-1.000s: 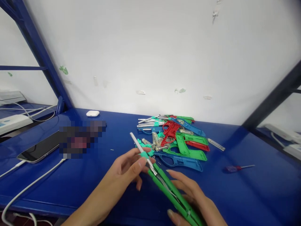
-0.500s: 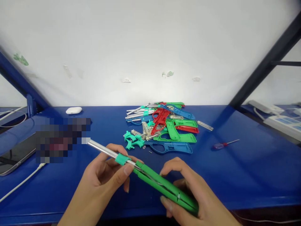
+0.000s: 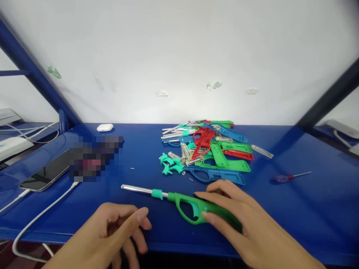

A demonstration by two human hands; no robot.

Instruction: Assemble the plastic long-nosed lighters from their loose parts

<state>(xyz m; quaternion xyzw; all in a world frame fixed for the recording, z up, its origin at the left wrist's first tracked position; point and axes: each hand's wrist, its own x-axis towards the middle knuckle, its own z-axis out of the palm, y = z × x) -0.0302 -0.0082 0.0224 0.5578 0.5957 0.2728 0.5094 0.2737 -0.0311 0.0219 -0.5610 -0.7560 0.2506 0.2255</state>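
A green plastic lighter (image 3: 193,209) with a long metal tube and a teal collar lies flat on the blue table (image 3: 140,175). My right hand (image 3: 238,220) rests over its handle, fingers wrapped on the grip. My left hand (image 3: 117,228) is off the lighter, near the table's front edge, fingers loosely curled with nothing in them. Behind the lighter sits a pile of lighter shells (image 3: 218,157) in green, red and blue, with metal tubes and teal triggers (image 3: 169,166).
A red-handled screwdriver (image 3: 288,176) lies to the right. On the left are a phone (image 3: 47,173) with a white cable (image 3: 42,218), a blurred patch, and a white earbud case (image 3: 105,127) by the wall. Blue shelf struts rise at both sides.
The lighter went from held up in both hands to lying flat on the table. My left hand let go of the tube and drew back toward me; my right hand stayed on the handle.
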